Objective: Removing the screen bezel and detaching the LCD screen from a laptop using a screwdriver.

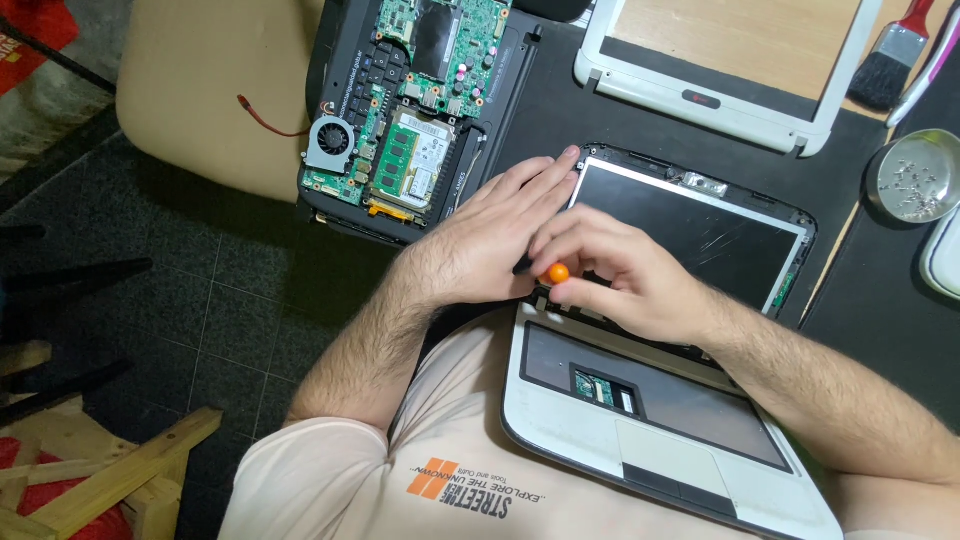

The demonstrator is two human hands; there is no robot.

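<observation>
Starting at the left, an opened laptop base (pixel 415 110) is lying on the tabletop (pixel 560 110) with its green circuit board and small fan showing, overhanging a beige chair seat (pixel 200 90); nothing is touching it. Moving right, the left hand (pixel 480 240) is resting palm down, its fingers (pixel 540 175) pressed together and stretched toward the upper left corner of the dark screen panel (pixel 690 230), steadying that corner. Just beside it, the right hand (pixel 620 275) is curling over the hinge line of the small white laptop (pixel 660 420), which is sitting on the person's lap; its fingers are pinching a thin screwdriver with an orange cap (pixel 557 272). The cap is showing between the two hands and touching both; the shaft is hidden, so its long axis and the way the tip is pointing cannot be told, though the cap is facing up toward the camera. The right hand is the nearer one to the tool. Farther right, a white screen bezel (pixel 800 125) is lying apart, then a brush (pixel 890 65), and a round metal dish of screws (pixel 915 175) is sitting near the edge.
</observation>
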